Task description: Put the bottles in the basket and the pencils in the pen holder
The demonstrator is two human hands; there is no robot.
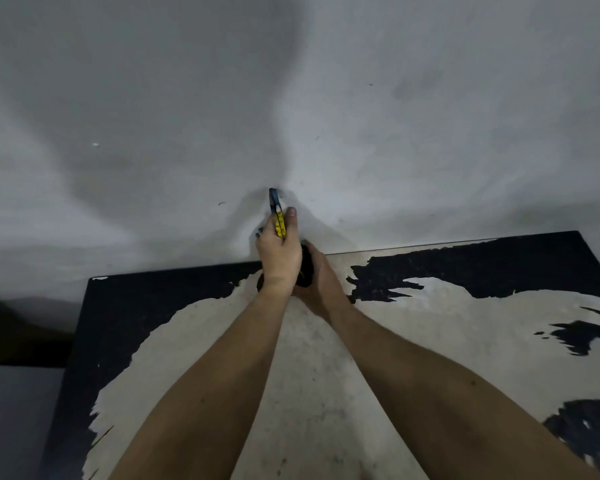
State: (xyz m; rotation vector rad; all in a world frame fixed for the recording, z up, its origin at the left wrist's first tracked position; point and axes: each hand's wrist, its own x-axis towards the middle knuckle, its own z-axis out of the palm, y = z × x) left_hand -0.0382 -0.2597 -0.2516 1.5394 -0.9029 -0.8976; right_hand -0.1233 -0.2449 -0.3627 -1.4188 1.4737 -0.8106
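Worn table (pixel 430 341), black coating peeled to pale patches, filling 6 o'clock half; two bare forearms converging toward far edge. Right hand (pixel 321 278), just past centre toward 1 o'clock, wrapped around dark pen holder (pixel 307 268), mostly hidden behind both hands, at table's far edge. Left hand (pixel 278 254) just above it, fist closed on pencils (pixel 278 220), yellow and blue, upright, tips toward 12 o'clock. Grey wall (pixel 291 98) behind. Bottles, basket out of sight

Wall (pixel 291 98) seemingly close behind table (pixel 465 341).
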